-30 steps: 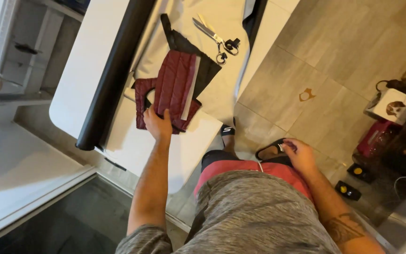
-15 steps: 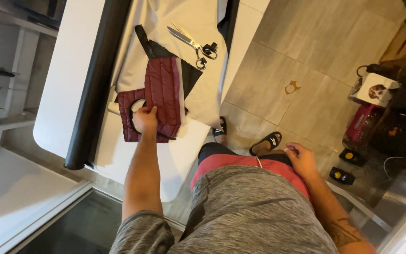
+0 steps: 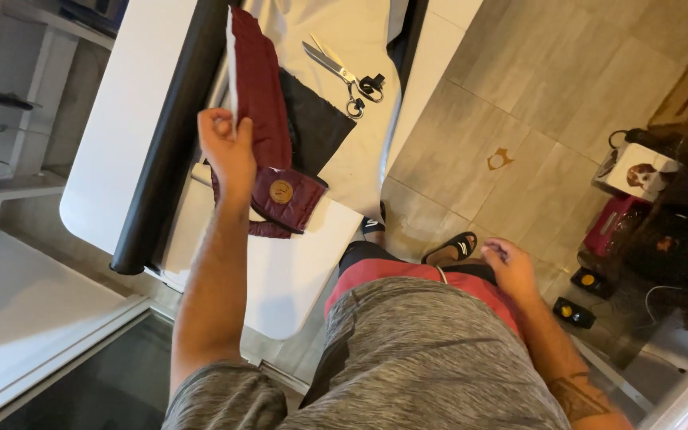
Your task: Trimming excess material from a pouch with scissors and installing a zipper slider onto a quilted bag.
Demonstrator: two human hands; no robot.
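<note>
Item, as I read it: left hand (image 3: 228, 147) clenched on the edge of a quilted maroon garment (image 3: 264, 103), lifted above the white table (image 3: 280, 271); a round patch shows on its lower fold. Black fabric (image 3: 312, 123) and scissors (image 3: 344, 76) lie beside it. Right hand (image 3: 507, 267) at the thigh, apparently loose, holding nothing

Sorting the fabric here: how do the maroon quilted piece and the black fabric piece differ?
The maroon quilted piece is lifted by the left hand; the black fabric piece lies flat on the table. The maroon quilted piece is padded, stitched and has a round patch; the black fabric piece is plain and thin. Both sit near the scissors.
</note>
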